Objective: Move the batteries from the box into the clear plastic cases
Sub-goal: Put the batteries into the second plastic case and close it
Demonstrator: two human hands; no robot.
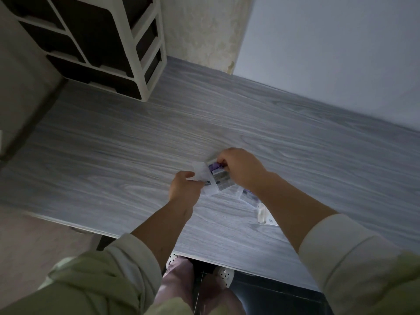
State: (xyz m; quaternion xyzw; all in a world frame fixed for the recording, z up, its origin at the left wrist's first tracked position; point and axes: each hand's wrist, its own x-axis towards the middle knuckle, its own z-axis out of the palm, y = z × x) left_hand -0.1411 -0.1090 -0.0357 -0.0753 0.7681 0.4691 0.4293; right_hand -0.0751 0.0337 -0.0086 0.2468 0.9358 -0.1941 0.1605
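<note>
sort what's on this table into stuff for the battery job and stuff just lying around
For the job: left hand, holding the open case; right hand, pinching the batteries in it; second case; box by the right forearm.
Just lying about: drawer unit at the table's far left.

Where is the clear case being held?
Head view, middle of the desk: left hand holds the clear case, right hand at its far end.
</note>
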